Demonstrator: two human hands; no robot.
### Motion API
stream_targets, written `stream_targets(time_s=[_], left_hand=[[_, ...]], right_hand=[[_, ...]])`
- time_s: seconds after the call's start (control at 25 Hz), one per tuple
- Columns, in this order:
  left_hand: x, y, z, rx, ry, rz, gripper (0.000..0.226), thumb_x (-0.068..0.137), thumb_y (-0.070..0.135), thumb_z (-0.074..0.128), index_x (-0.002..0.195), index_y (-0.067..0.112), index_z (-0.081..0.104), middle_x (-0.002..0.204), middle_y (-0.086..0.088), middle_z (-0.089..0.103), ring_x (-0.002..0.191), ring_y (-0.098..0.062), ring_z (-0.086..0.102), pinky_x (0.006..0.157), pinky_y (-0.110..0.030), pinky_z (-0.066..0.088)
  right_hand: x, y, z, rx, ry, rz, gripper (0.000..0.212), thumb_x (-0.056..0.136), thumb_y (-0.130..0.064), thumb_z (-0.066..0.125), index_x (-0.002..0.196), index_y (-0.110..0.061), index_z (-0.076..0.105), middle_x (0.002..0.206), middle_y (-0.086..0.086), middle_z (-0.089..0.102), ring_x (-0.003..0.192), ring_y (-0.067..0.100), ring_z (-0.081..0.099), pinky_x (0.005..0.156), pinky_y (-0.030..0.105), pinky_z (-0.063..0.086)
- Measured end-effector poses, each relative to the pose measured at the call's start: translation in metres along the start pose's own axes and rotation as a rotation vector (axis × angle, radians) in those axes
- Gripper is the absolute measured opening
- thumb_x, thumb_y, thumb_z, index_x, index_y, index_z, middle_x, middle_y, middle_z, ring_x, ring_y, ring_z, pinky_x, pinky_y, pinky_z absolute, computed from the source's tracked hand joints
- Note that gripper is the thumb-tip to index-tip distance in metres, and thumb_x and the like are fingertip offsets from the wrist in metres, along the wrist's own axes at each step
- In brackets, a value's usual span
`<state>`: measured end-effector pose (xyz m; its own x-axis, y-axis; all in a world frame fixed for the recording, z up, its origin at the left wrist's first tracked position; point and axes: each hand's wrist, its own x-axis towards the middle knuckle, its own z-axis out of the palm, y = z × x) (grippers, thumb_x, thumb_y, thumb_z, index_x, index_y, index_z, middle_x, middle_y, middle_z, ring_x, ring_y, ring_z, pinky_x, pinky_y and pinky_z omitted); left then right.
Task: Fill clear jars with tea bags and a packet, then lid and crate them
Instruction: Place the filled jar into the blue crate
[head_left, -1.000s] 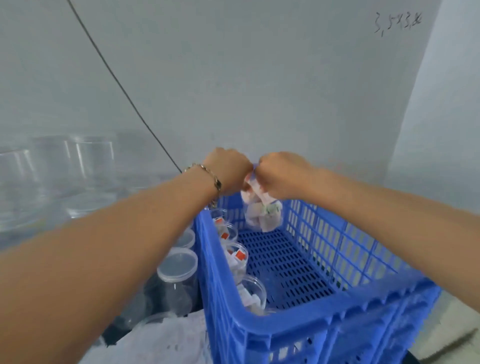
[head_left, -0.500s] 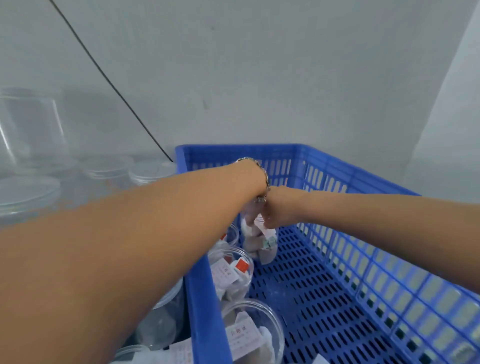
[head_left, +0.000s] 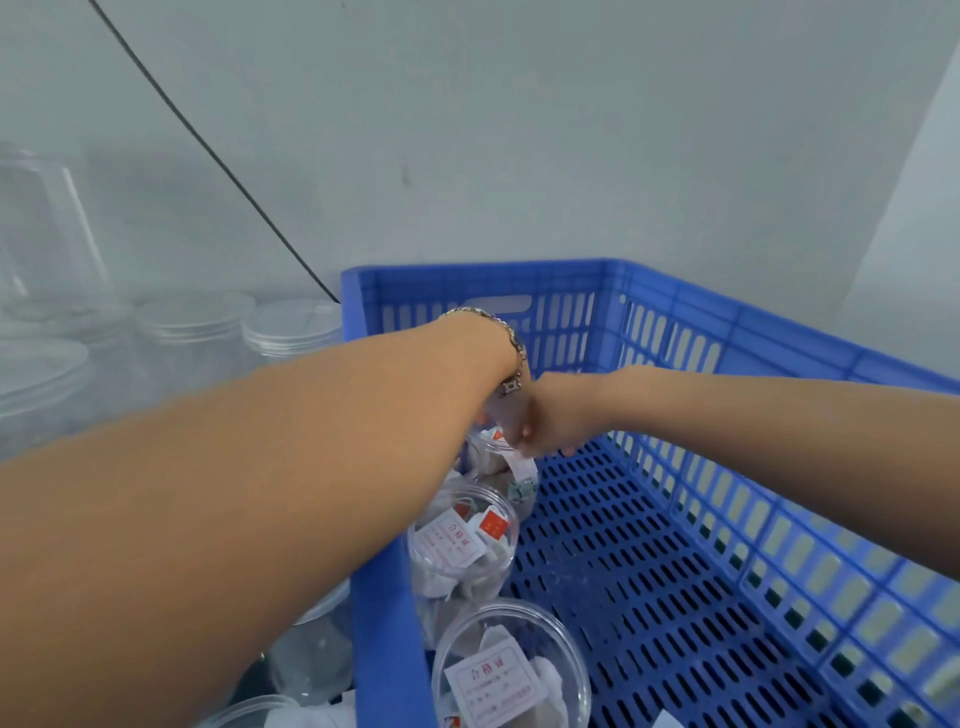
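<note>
Both hands, left hand (head_left: 506, 415) and right hand (head_left: 558, 421), grip one filled jar (head_left: 511, 480), fingers curled on it, seating it in the row along the blue crate (head_left: 727, 332) left wall.

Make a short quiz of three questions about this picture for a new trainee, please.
1. True or false: the blue crate is full of jars.
2. Along which wall of the crate do the filled jars stand: A left, B right, C far?
3. What do the left hand and the right hand meet over?

Key:
1. False, most of its floor is bare.
2. A.
3. The jar with tea bags at the far end of the row.
</note>
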<state>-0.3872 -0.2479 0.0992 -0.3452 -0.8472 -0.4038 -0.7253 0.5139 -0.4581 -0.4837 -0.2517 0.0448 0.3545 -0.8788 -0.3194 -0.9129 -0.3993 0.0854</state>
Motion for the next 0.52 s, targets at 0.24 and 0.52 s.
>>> stream_targets(time_s=[0.24,0.52], left_hand=[[0.007,-0.003,-0.001,-0.087,-0.019,0.098,0.046,0.085,0.054,0.057,0.121,0.024,0.061,0.118,0.006,0.061,0.109,-0.020,0.059,0.098,-0.042,0.047],[-0.109,-0.087,-0.015,-0.693,0.295,0.067,0.040,0.091,0.049,0.054,0.123,0.024,0.058,0.090,0.013,0.062,0.090,-0.008,0.061,0.083,-0.032,0.052]], right_hand=[[0.000,-0.011,0.007,-0.133,-0.280,0.089,0.066,0.091,-0.045,0.054,0.145,-0.014,0.030,0.145,0.007,0.037,0.131,0.026,0.038,0.107,0.041,0.035],[-0.056,-0.045,-0.093,-0.305,-0.005,0.081,0.050,0.092,-0.036,0.053,0.136,-0.014,0.044,0.138,0.006,0.048,0.126,0.026,0.044,0.097,0.031,0.036]])
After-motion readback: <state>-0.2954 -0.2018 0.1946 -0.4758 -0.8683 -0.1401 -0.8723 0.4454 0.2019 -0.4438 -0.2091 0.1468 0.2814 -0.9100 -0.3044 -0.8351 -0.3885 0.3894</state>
